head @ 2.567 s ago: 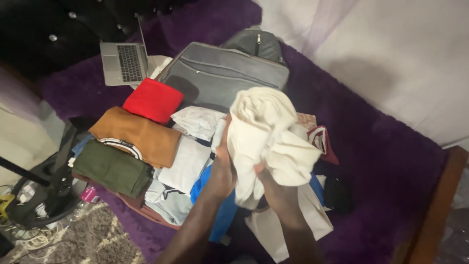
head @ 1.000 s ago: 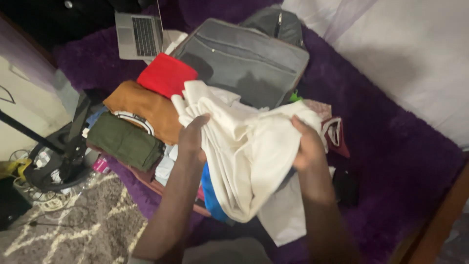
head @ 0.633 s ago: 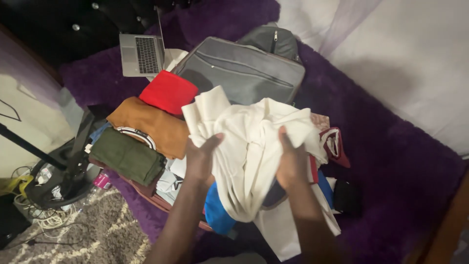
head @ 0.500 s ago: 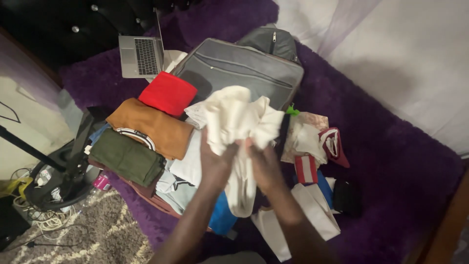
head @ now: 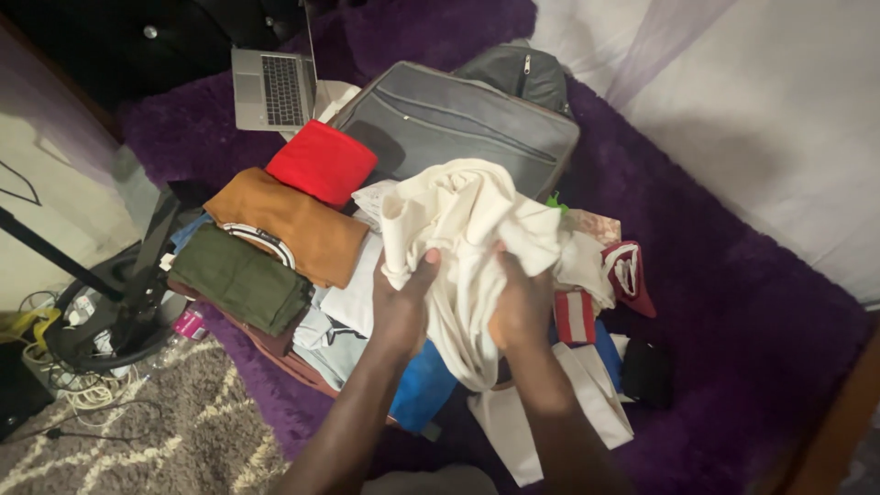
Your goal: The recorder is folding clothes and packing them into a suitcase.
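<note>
A cream garment (head: 467,229) is bunched up in the air over a pile of clothes. My left hand (head: 401,307) grips its left side and my right hand (head: 520,307) grips its middle, the two hands close together. Part of the cloth hangs down between my forearms. Beneath and to the left lie folded pieces: a red one (head: 321,163), a tan one (head: 284,225) and an olive green one (head: 240,278). A blue cloth (head: 423,390) shows under my left wrist.
An open grey suitcase (head: 458,128) stands behind the pile on a purple fuzzy blanket (head: 733,302). A laptop (head: 270,89) sits at the back left. A fan base with cables (head: 101,330) is on the floor at left. A red and white item (head: 628,275) lies at right.
The garment was spread wide between my hands a second ago. My hands have come together and gathered it into a bunch, and it now sits slightly looser than half a second ago.
</note>
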